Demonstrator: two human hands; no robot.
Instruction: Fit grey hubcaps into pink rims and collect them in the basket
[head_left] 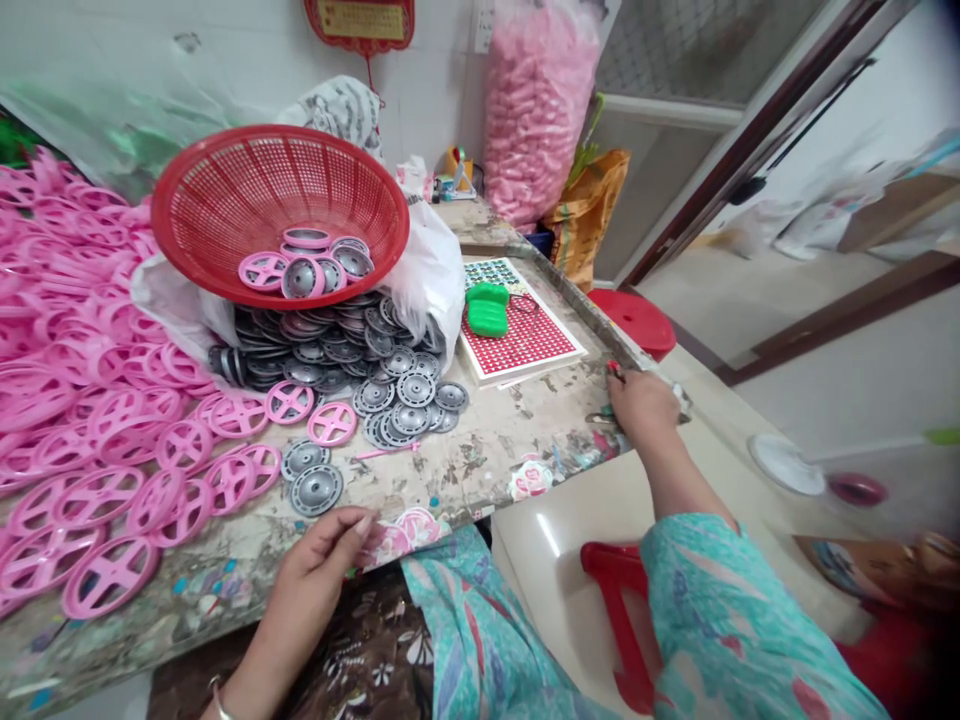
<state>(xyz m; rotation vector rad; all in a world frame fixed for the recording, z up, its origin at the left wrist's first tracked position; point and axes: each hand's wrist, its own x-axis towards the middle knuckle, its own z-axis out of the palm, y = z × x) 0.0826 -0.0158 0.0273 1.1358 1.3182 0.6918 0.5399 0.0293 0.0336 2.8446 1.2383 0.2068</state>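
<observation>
My left hand (319, 565) is at the table's front edge, thumb and fingers closed on the end of a pink-and-white printed sticker piece (405, 532). Over at the table's right edge, my right hand (643, 402) has its fingers curled around something small; a red bit shows by the fingertips, the rest is hidden. Two grey wheel discs (316, 488) lie just beyond my left hand. Pink wheel rims (112, 577) with crossed spokes are heaped to its left. Another pink-and-white sticker piece (531, 480) lies at the edge between my hands.
A red mesh basket (225, 180) with several pink and grey wheels sits on a white sack (439, 265) spilling grey discs. Right of it, a green object (487, 310) rests on red-dotted sheets (525, 345). Red stools (634, 318) stand nearby; a pink-filled bag (536, 110) is behind.
</observation>
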